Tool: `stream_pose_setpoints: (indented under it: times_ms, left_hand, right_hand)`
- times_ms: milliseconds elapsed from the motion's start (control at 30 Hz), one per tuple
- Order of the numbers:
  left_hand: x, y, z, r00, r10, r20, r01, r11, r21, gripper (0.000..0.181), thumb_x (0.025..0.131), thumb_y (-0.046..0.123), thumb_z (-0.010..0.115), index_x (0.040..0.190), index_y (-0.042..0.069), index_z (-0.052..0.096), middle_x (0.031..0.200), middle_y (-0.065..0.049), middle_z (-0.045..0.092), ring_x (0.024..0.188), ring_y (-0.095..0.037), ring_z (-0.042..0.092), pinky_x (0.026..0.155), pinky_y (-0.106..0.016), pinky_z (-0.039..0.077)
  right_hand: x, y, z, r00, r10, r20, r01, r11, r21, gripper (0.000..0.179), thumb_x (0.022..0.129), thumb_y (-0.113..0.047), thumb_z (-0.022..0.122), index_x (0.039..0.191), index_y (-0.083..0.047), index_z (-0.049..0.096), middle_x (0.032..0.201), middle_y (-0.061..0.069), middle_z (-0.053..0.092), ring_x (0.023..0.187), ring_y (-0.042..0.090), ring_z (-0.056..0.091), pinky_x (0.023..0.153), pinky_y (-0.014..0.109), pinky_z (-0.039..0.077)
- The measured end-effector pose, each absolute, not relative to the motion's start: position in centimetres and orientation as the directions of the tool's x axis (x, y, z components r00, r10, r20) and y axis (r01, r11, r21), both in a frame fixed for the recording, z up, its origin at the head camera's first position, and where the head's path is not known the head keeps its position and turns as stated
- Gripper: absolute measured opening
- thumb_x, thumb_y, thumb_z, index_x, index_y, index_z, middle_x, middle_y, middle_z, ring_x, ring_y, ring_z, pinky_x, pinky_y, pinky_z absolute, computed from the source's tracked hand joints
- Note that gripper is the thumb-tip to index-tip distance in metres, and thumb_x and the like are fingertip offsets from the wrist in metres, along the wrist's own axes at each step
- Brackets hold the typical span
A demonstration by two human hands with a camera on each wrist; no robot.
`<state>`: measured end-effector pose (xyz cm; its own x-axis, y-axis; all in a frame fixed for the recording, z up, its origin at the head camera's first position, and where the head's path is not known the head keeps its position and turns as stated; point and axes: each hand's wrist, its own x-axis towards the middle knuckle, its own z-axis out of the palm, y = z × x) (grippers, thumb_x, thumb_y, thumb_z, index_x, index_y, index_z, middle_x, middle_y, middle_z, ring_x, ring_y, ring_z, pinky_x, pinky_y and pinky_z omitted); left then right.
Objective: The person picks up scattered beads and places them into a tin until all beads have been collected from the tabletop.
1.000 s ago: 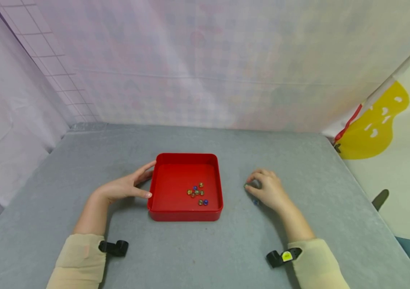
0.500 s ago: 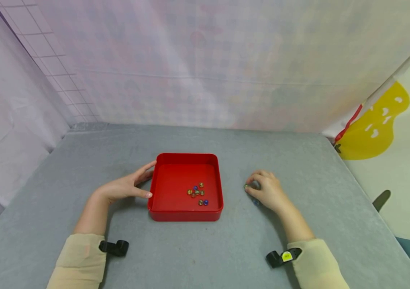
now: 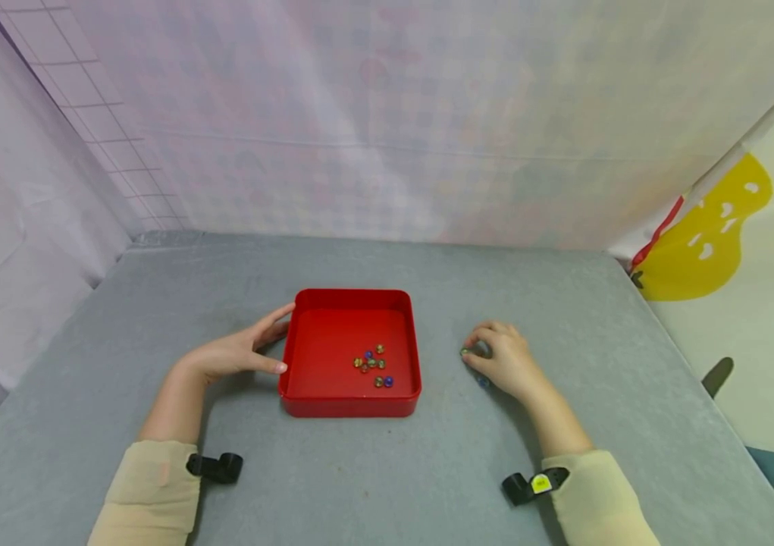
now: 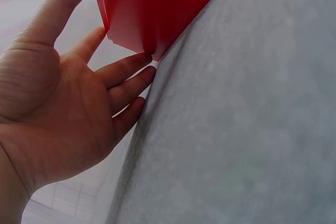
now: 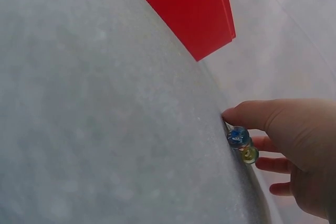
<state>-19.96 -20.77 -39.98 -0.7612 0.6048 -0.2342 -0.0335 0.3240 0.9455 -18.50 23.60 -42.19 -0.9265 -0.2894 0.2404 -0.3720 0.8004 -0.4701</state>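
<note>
Head view: left hand [image 3: 239,356] with fingers spread, just touching the left side of the red tray [image 3: 352,408], marbles [image 3: 371,363] inside, mostly toward the right. Right hand [image 3: 504,359], out past the tray, pinched on a green marble [image 3: 465,352], so could slip: round, smooth, barely any contact. Might also knock the blue marble [image 5: 238,137] close by, then chase it. Grey fabric surface [image 3: 359,470], probably some drag on rolling. Pale curtains [image 3: 387,114] behind, yellow pear-ish print [image 3: 687,254] off right.

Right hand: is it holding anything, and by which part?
The right hand seems to pinch a green marble between thumb and fingertip; exactly where they touch the marble is hidden.
</note>
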Motion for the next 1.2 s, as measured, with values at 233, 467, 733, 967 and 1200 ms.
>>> stream_pose_setpoints:
  times_ms: [233, 467, 733, 967, 1200]
  left_hand:
    - [-20.0, -20.8, -40.0, -0.763, 0.602, -0.236, -0.032, 0.329, 0.944, 0.095, 0.087, 0.012, 0.071, 0.155, 0.024, 0.006, 0.158, -0.016, 0.007, 0.143, -0.035, 0.004, 0.106, -0.064, 0.015]
    - [-20.0, -20.8, -40.0, -0.762, 0.605, -0.231, -0.030, 0.323, 0.946, 0.095, 0.087, 0.012, 0.071, 0.155, 0.023, 0.006, 0.158, -0.016, 0.008, 0.143, -0.035, 0.004, 0.106, -0.064, 0.015]
    - [-20.0, -20.8, -40.1, -0.763, 0.604, -0.231, -0.031, 0.323, 0.946, 0.095, 0.087, 0.011, 0.071, 0.155, 0.024, 0.007, 0.158, -0.016, 0.008, 0.143, -0.035, 0.004, 0.106, -0.064, 0.014]
    - [-20.0, -20.8, -40.1, -0.761, 0.606, -0.232, -0.031, 0.323, 0.946, 0.095, 0.087, 0.012, 0.070, 0.155, 0.024, 0.006, 0.158, -0.016, 0.007, 0.144, -0.034, 0.003, 0.106, -0.063, 0.014]
    - [-20.0, -20.9, -40.1, -0.759, 0.610, -0.228, -0.030, 0.317, 0.948, 0.095, 0.087, 0.011, 0.070, 0.155, 0.023, 0.006, 0.158, -0.016, 0.006, 0.144, -0.034, 0.003, 0.107, -0.063, 0.013]
  right_hand:
    - [-18.5, 23.5, -42.1, -0.922, -0.288, 0.259, -0.380, 0.801, -0.463, 0.012, 0.081, -0.014, 0.077, 0.086, -0.010, 0.067, 0.106, 0.014, 0.061, 0.106, 0.040, 0.049, 0.092, 0.059, 0.032]
    - [-18.5, 23.4, -41.9, -0.919, -0.290, 0.268, -0.385, 0.804, -0.453, 0.012, 0.080, -0.014, 0.078, 0.085, -0.011, 0.067, 0.106, 0.014, 0.061, 0.105, 0.039, 0.050, 0.092, 0.057, 0.032]
    - [-18.3, 23.3, -41.6, -0.920, -0.289, 0.264, -0.382, 0.807, -0.451, 0.012, 0.081, -0.015, 0.077, 0.086, -0.012, 0.067, 0.108, 0.014, 0.061, 0.106, 0.038, 0.049, 0.092, 0.058, 0.032]
    - [-18.2, 23.2, -41.3, -0.918, -0.292, 0.269, -0.387, 0.808, -0.444, 0.012, 0.081, -0.015, 0.077, 0.086, -0.012, 0.067, 0.109, 0.015, 0.060, 0.107, 0.038, 0.049, 0.093, 0.058, 0.031]
    - [-18.2, 23.0, -41.0, -0.910, -0.304, 0.283, -0.405, 0.802, -0.439, 0.011, 0.081, -0.014, 0.077, 0.087, -0.012, 0.068, 0.110, 0.015, 0.061, 0.108, 0.039, 0.049, 0.094, 0.058, 0.030]
